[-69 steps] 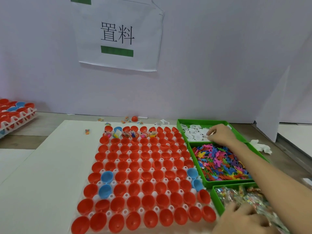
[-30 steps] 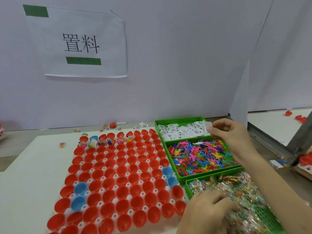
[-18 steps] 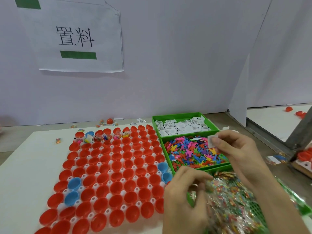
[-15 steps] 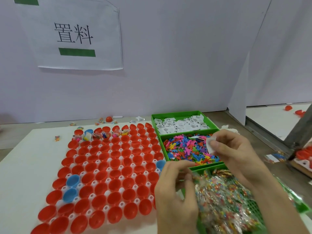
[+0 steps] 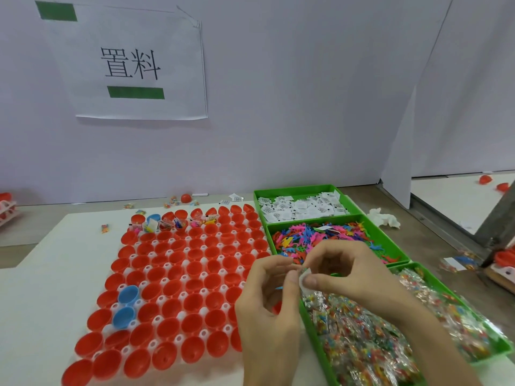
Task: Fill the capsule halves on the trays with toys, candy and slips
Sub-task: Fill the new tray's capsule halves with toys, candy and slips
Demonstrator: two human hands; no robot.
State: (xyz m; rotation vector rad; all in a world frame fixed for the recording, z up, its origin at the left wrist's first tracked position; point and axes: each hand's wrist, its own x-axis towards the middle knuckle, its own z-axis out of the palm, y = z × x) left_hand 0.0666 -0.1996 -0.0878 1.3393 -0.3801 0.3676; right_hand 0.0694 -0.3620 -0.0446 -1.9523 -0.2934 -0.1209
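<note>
Step in hand: judged to be gathering one capsule's fill, with the pieces brought together before they are dropped in.
Slip (image 5: 304, 277): a small white paper, held in the air just off the right edge of the tray (image 5: 167, 266), above its near half.
Right hand (image 5: 356, 277): thumb and forefinger clamped on the slip.
Left hand (image 5: 267, 307): fingers curled, thumb and forefinger pinching the slip's other edge; whether a candy is tucked in there too cannot be told.
Capsule halves (image 5: 192, 323): mostly red with a few blue, sitting open side up in the tray's rows.
Filled halves (image 5: 167, 224): only part of the tray's far row holds anything, so the task looks barely begun.
Bins: all to the right of the tray. The slip bin (image 5: 301, 188) is farthest, the toy bin (image 5: 390, 242) is in the middle and the candy bin (image 5: 312, 330) is nearest.
Next move: probably carrying the pinch over the tray to the next empty half of the far row and letting go straight above it, so that nothing lands in a neighbouring half.
</note>
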